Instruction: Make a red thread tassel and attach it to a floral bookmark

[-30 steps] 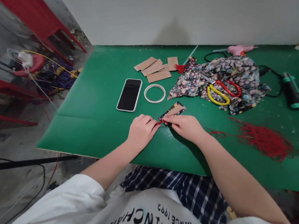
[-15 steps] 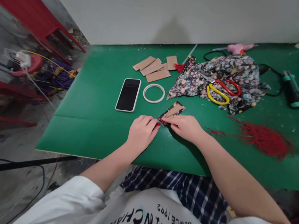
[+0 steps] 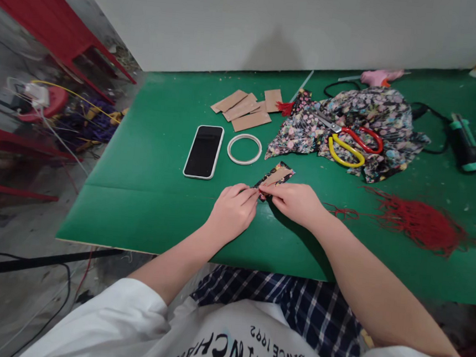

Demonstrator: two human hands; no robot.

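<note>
A small cardboard strip edged with dark floral fabric (image 3: 279,174) lies slanted on the green table, its brown card face up. At its near left end, my left hand (image 3: 234,211) has its fingers pressed together on the strip. My right hand (image 3: 298,204) pinches the same end, with thumb and index finger close to the left fingertips. A trace of red shows between the fingertips, mostly hidden by them. The far right end of the strip sticks out free beyond both hands.
Behind the hands are a phone (image 3: 203,151), a roll of tape (image 3: 244,149) and several cardboard pieces (image 3: 244,108). Scissors (image 3: 347,150) rest on crumpled floral fabric (image 3: 377,110). Red threads (image 3: 423,222) lie at right, a pink glue gun (image 3: 380,77) at the back.
My left hand has shifted slightly right and closed in on the strip's end, covering the red strands that showed beneath it. My right hand has stayed almost in place.
</note>
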